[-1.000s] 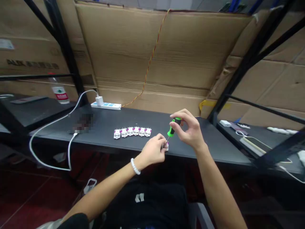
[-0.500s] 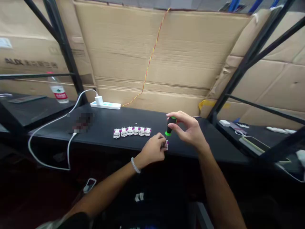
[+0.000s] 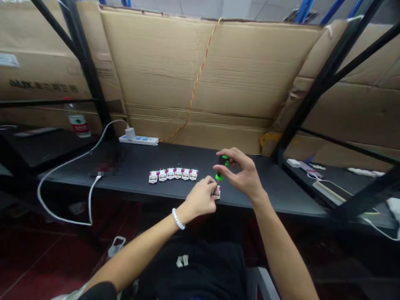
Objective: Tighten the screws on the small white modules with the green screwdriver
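My left hand [image 3: 201, 198] pinches a small white and purple part [image 3: 217, 192] against the black table [image 3: 150, 189] near its front edge. My right hand [image 3: 242, 173] grips the handle of a green and black screwdriver [image 3: 221, 168] with its fingertips. The screwdriver stands almost upright, tip down on the part. To the left, a row of several similar white and purple parts [image 3: 173, 174] lies on the table.
A white power strip [image 3: 139, 139] with a plugged charger and white cable [image 3: 65, 166] sits at the table's back left. Cardboard sheets [image 3: 193, 71] wall the back. Black rack posts [image 3: 315, 87] stand right and left. A bottle [image 3: 78, 123] is on the left shelf.
My right hand has turned the screwdriver handle and shifted slightly left, standing the tool more upright. My left hand stays on the small part.
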`<state>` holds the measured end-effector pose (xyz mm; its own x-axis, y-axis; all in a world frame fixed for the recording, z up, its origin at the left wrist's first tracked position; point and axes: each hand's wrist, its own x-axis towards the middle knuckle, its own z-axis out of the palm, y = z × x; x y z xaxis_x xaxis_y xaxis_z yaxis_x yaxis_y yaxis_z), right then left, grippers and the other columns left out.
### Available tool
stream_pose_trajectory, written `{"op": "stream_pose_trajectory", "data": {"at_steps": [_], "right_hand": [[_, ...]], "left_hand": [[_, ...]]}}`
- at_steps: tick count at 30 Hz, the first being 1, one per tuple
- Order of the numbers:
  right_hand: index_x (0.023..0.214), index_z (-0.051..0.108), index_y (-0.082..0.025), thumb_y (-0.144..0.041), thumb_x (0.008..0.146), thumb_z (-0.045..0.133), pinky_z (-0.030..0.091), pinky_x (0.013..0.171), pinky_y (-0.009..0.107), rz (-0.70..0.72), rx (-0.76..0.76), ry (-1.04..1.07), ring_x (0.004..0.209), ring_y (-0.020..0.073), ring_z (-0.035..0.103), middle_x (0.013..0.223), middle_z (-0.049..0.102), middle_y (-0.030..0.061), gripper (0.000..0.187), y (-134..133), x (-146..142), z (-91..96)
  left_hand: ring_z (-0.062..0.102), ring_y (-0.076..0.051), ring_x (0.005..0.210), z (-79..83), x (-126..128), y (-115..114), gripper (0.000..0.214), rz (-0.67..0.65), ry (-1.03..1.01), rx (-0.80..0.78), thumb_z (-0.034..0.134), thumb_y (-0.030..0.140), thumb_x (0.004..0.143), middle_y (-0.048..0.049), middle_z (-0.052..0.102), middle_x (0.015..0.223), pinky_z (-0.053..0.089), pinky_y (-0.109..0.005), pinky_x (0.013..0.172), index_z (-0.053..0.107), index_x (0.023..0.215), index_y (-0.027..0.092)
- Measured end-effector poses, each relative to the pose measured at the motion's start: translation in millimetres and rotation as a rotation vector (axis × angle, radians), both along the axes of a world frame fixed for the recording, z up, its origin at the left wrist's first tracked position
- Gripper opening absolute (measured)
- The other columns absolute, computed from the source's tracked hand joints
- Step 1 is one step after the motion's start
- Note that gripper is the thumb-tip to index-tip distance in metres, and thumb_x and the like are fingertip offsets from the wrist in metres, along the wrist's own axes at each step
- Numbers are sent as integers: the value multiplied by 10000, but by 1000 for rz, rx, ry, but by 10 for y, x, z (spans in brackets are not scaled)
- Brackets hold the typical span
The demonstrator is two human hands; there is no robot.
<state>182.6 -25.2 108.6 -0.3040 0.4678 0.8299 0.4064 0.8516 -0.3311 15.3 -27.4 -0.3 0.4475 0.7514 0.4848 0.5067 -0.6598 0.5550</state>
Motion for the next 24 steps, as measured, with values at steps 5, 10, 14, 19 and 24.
{"op": "stream_pose_trajectory", "data": {"at_steps": [5, 10, 14, 19, 24], "right_hand": [[1203, 764, -265, -342, 947, 798, 520, 663, 295, -30, 41, 21, 718, 150, 581, 976, 721, 27, 270, -24, 9, -54], [1278, 747, -264, -336, 966, 770, 612, 815, 360, -148, 82, 344, 893, 201, 732, 1027, 747, 53, 321, -104, 283, -174], [1203, 762, -224, -440, 867, 852, 658, 768, 413, -284, 161, 629, 761, 215, 765, 965, 771, 61, 410, -91, 630, -195], [1134, 788, -179, -494, 770, 894, 674, 763, 455, -376, 231, 709, 776, 249, 782, 919, 783, 87, 493, -38, 916, -141], [1133, 799, -167, -521, 748, 906, 679, 684, 428, -366, 286, 748, 724, 243, 763, 884, 781, 104, 533, -28, 1066, -139]], "left_hand": [[639, -218, 928, 18, 2, -32, 153, 10, -1, 20, 617, 45, 790, -71, 633, 1036, 564, -368, 912, 597, 808, 195], [670, -204, 903, 76, -37, -58, 171, 29, 56, -18, 625, 38, 795, -70, 663, 1075, 579, -340, 886, 626, 851, 200], [696, -239, 959, 105, -77, -31, 177, 85, 101, -12, 648, 65, 806, -75, 693, 1092, 586, -374, 921, 646, 914, 205], [707, -248, 1036, 190, -184, 7, 191, 55, 84, 2, 638, 75, 836, -86, 722, 1112, 583, -388, 991, 683, 973, 201], [735, -207, 970, 536, -683, 391, 198, 97, 74, -13, 603, 106, 874, -65, 778, 1062, 590, -331, 952, 764, 956, 189]]}}
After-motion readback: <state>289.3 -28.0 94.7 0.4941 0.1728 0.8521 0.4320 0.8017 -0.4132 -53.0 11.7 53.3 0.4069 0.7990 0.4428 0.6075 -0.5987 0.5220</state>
